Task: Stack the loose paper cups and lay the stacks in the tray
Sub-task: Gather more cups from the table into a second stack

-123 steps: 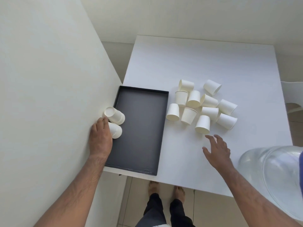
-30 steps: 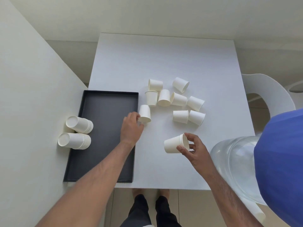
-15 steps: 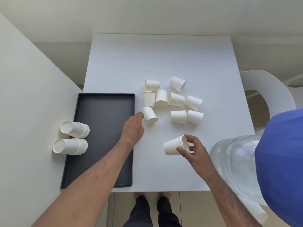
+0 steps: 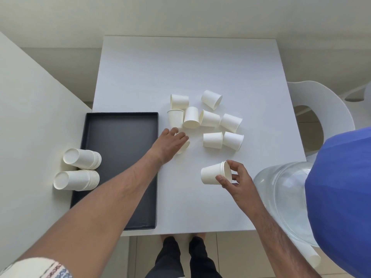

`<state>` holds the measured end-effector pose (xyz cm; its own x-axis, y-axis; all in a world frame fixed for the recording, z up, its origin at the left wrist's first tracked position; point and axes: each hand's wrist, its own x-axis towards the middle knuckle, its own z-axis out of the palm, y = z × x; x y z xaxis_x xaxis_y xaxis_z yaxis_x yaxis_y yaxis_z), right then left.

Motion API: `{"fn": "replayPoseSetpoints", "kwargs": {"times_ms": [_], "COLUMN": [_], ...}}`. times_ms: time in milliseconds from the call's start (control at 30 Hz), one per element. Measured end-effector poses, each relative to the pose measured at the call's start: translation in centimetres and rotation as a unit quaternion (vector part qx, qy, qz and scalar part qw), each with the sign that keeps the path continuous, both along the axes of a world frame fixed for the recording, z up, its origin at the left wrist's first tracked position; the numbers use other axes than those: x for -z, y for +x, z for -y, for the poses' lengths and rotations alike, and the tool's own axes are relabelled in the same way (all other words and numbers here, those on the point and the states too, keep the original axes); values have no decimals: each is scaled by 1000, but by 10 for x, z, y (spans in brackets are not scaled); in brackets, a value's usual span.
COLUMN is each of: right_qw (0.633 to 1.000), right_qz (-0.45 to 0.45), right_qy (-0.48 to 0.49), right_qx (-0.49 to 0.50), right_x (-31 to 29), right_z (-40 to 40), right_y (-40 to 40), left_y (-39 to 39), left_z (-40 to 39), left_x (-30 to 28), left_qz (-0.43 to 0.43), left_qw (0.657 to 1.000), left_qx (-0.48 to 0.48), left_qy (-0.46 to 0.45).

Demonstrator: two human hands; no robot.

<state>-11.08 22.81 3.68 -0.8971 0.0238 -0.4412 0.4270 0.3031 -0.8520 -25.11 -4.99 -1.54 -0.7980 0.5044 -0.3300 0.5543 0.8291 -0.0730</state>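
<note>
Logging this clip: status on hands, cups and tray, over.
Left hand closing on a tipped cup. Right hand holds a short stack. Two stacks lie in the tray; eight loose cups remain. Path clear.

white table (image 4: 200,65), black tray (image 4: 120,157), loose cups (image 4: 212,119)

White paper cups (image 4: 212,139), black tray (image 4: 118,141), white table (image 4: 190,67), blue cap (image 4: 341,187).

Two cup stacks (image 4: 80,169) are laid at the tray's (image 4: 120,197) left edge. Loose cups (image 4: 210,119) are scattered on the table (image 4: 190,67), right of it.
</note>
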Motion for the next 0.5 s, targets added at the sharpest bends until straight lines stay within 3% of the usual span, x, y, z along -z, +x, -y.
{"fn": "replayPoseSetpoints", "kwargs": {"times_ms": [100, 267, 500], "right_qw": [1000, 997, 994], "right_qz": [-17, -66, -104], "right_qy": [-3, -11, 33], "right_qx": [13, 36, -23], "right_x": [-5, -20, -27], "right_z": [3, 16, 33], "right_y": [-3, -11, -16], "left_y": [17, 69, 126], "left_z": [-2, -17, -31], "left_x": [3, -8, -25], "left_qz": [38, 61, 31], "left_qw": [991, 910, 843], "left_qx": [-88, -248, -312], "left_qy": [92, 327, 437]}}
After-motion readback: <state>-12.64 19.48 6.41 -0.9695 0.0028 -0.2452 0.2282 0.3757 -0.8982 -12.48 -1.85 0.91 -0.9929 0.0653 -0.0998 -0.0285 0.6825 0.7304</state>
